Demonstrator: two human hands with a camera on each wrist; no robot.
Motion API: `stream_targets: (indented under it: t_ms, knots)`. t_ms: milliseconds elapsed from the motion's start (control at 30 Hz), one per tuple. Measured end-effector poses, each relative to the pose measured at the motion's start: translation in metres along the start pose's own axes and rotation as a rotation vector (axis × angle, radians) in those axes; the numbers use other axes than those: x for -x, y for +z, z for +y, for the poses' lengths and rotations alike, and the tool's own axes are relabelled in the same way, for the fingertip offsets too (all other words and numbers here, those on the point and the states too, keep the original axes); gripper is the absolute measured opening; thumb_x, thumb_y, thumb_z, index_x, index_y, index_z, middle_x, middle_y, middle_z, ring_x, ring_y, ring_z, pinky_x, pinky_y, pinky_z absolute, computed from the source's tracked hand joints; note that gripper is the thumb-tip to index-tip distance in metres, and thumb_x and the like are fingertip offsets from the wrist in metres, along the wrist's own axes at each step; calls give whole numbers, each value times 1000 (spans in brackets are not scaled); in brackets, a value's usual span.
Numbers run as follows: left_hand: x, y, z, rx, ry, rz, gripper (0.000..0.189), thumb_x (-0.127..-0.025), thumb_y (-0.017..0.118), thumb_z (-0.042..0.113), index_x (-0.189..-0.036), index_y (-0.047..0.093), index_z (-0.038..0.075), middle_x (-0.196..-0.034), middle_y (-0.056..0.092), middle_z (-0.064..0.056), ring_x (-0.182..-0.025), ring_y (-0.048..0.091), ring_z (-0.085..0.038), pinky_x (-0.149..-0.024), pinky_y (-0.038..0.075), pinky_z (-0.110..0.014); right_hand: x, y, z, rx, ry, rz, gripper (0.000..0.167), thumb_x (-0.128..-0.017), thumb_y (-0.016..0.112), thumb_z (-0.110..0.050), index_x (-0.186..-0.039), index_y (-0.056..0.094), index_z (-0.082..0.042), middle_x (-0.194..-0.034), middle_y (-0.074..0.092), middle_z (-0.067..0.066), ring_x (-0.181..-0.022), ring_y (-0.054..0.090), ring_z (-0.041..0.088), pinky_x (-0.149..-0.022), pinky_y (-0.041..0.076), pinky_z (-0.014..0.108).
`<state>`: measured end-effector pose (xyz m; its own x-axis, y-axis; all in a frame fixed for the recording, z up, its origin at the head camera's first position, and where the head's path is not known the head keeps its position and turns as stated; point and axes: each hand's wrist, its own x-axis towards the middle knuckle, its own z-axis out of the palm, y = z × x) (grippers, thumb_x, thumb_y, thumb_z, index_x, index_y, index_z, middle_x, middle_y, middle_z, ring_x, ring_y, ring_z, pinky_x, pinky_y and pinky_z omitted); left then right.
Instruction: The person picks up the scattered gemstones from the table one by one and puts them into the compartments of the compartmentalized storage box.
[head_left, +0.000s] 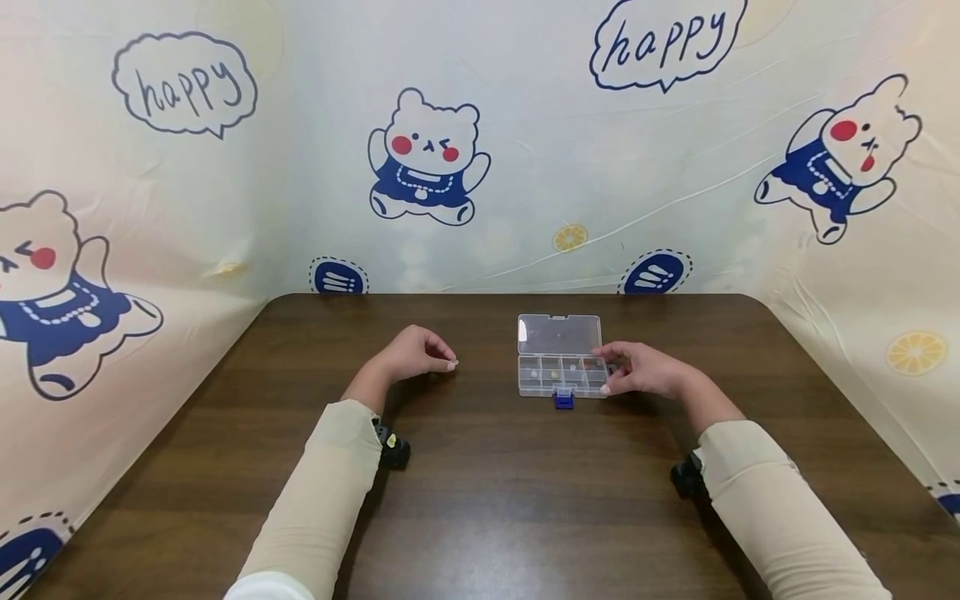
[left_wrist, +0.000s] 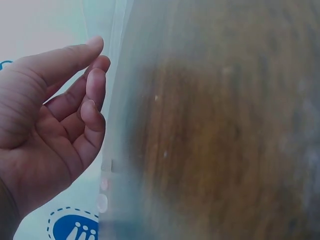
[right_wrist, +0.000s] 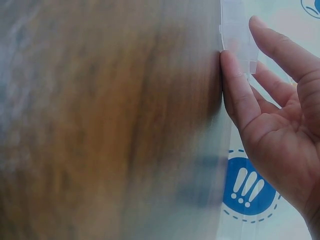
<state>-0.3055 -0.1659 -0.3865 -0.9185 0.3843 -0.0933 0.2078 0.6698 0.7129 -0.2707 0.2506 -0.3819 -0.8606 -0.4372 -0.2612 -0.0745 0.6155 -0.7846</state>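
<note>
- Nearest lie the rolled beige sleeves: the left sleeve (head_left: 315,492) at seven o'clock, the right sleeve (head_left: 780,492) at five.
- The clear box (head_left: 528,390) rests on the wooden surface (head_left: 480,475), about one o'clock from its middle, with its lid (head_left: 558,335) folded back toward twelve and its blue latch (head_left: 564,400) at six.
- A few small bits sit in its compartments, a yellow one (head_left: 555,374) among them (most are too tiny to identify).
- The right hand (head_left: 647,368) grips the box's three o'clock end, thumb in front, fingers behind. That hold should stop sliding; a light squeeze seems enough for thin plastic.
- The left hand (head_left: 415,354) hovers at nine o'clock of the box, well apart, thumb and fingertips narrow. I cannot tell whether the pale speck there is a piece or a nail.
- Anything that small deserves fingertip care: best to come in low over one compartment, wrist clear of the dividers and lid, and release gently so nothing bounces.
</note>
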Motion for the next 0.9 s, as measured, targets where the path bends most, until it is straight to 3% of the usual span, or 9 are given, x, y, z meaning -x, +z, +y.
stream_targets:
  t_ms: [467,900]
  knots:
    - [0,1,8,-22,62,12,5,-85,77,19,-88,77,15,-87,70,0,-79,58,-21,-74,51,-34,2,0,-3,6,4,2,74,-83,79,-20,-145,41,-5,-137,44,21,-100,55,27,-94,46,39]
    - [0,3,30,-51,126,11,5,-85,77,18,-89,77,15,-87,70,1,-81,59,-21,-77,52,-34,2,0,-2,-4,-1,3,75,-82,80,-20,-145,41,-5,-138,43,21,-100,55,28,-94,46,39]
